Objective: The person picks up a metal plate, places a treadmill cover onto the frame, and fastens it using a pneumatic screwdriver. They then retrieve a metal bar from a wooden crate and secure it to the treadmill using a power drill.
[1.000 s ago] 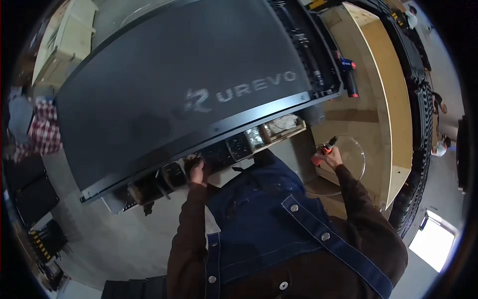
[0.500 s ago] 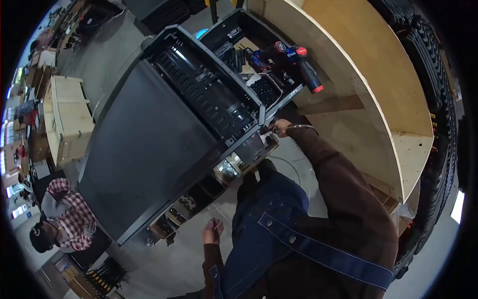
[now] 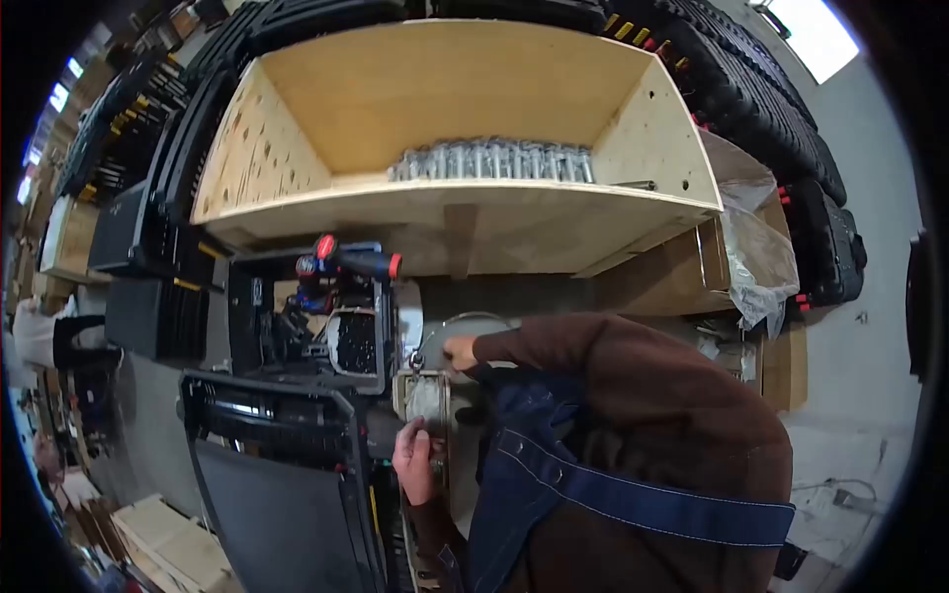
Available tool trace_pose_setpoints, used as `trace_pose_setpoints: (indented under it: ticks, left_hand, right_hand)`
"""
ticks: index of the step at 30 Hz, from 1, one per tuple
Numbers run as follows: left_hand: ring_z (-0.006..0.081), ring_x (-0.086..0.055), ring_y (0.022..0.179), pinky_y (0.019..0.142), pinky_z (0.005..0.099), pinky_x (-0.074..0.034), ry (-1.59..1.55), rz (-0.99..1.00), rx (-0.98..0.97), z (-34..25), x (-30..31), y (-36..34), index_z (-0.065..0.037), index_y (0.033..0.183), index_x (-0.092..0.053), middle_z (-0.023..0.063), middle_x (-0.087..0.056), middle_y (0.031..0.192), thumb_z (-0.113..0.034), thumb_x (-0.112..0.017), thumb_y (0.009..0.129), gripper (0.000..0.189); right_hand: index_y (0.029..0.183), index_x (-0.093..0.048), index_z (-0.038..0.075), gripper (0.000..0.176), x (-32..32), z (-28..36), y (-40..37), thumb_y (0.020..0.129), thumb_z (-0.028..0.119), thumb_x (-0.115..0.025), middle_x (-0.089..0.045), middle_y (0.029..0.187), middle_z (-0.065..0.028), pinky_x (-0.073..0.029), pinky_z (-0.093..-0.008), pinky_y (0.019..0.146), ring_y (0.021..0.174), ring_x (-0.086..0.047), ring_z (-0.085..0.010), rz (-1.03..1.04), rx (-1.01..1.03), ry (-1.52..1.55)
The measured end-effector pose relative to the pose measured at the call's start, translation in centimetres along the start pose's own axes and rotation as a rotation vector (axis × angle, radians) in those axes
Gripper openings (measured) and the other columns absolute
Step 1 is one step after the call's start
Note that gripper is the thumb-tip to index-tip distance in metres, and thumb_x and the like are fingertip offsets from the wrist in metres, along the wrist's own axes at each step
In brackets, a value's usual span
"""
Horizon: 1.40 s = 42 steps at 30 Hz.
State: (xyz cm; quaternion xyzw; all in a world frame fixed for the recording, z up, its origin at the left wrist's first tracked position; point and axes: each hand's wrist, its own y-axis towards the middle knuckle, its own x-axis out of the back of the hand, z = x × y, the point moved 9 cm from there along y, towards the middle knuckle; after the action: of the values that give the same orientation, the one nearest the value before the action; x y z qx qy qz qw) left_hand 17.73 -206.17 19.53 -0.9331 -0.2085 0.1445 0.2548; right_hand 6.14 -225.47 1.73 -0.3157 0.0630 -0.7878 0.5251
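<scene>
My left hand (image 3: pixel 413 463) is raised beside the near corner of a black metal frame with a dark flat panel (image 3: pixel 282 509). Its fingers are curled and the thumb is drawn in; anything small between them is hidden. Further forward, my right hand (image 3: pixel 460 353) is closed, with its fingers mostly out of sight. Just left of it, a small shiny metal piece (image 3: pixel 417 362) lies at the end of a narrow bin (image 3: pixel 425 397) with clear plastic in it. Beyond the frame, a black tray (image 3: pixel 237 316) carries a power driver with red ends (image 3: pixel 361 261) and a container of small black parts (image 3: pixel 356 341).
A large plywood crate (image 3: pixel 465 212) ahead holds rows of clear-wrapped metal pieces (image 3: pixel 494 160). Black cases (image 3: pixel 761 99) are stacked behind it. An open cardboard box with plastic sheeting (image 3: pixel 756 237) stands to the right. Another person (image 3: pixel 40 336) is at far left.
My view has swung right, bringing the crate's inside into sight. My right hand has come away from the frame's corner; my left hand has risen from beside my body toward the bin.
</scene>
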Motion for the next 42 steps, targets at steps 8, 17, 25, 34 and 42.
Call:
trace_pose_setpoints:
  ticks: [8, 17, 25, 34, 42]
  left_hand:
    - [0.0081, -0.06, 0.08, 0.076, 0.0238, -0.048, 0.244, 0.095, -0.235, -14.2, -19.8, 12.5, 0.003, 0.122, -0.062, 0.0039, -0.066, 0.089, -0.012, -0.055, 0.102, 0.026]
    - [0.0284, -0.064, 0.082, 0.07, 0.035, -0.05, 0.889, 0.18, -0.727, -18.8, -46.1, 23.9, -0.002, 0.108, -0.069, 0.0114, -0.067, 0.089, -0.006, -0.068, 0.091, 0.018]
    - [0.0253, -0.063, 0.067, 0.059, 0.0364, -0.047, 1.254, 0.056, -0.702, -16.7, -48.1, 26.1, -0.008, 0.097, -0.073, 0.0067, -0.066, 0.075, -0.009, -0.075, 0.084, 0.013]
    - [0.0232, -0.063, 0.066, 0.058, 0.0345, -0.047, 1.24, -0.017, -0.73, -17.7, -48.4, 26.8, -0.01, 0.096, -0.072, 0.0048, -0.065, 0.075, -0.016, -0.076, 0.081, 0.016]
    - [0.0261, -0.066, 0.079, 0.068, 0.0377, -0.052, 0.907, -0.013, -0.821, -20.1, -44.1, 23.4, -0.008, 0.096, -0.07, 0.0075, -0.067, 0.087, -0.014, -0.071, 0.088, 0.01]
  right_hand:
    - [0.102, -0.073, -0.001, 0.015, 38.0, 5.3, -20.9, 0.092, 0.009, -0.067, -0.073, 0.085, -0.007, -0.056, -0.028, 0.071, 0.076, -0.069, -0.0117, -0.463, 0.081, 0.424]
    - [0.107, -0.069, 0.001, 0.033, 56.5, -37.3, -23.2, 0.092, 0.031, -0.065, -0.071, 0.083, -0.0129, -0.055, -0.0342, 0.063, 0.07, -0.069, -0.0168, -0.719, -0.714, 0.289]
    - [0.116, -0.068, 0.008, 0.044, 37.6, -49.4, -20.4, 0.084, 0.037, -0.073, -0.067, 0.117, -0.0168, -0.055, -0.0436, 0.09, 0.105, -0.068, -0.0334, -0.119, -1.021, -0.356]
    - [0.125, -0.056, -0.002, 0.055, 36.7, -52.2, -19.4, 0.091, 0.04, -0.066, -0.059, 0.125, -0.0249, -0.056, -0.0494, 0.087, 0.103, -0.066, -0.0422, -0.12, -0.93, -0.267]
    - [0.101, -0.064, -0.005, 0.039, 50.3, -22.6, -8.9, 0.091, 0.032, -0.069, -0.066, 0.083, -0.0208, -0.049, -0.0434, 0.07, 0.077, -0.064, -0.0296, -0.478, -0.176, -0.103]
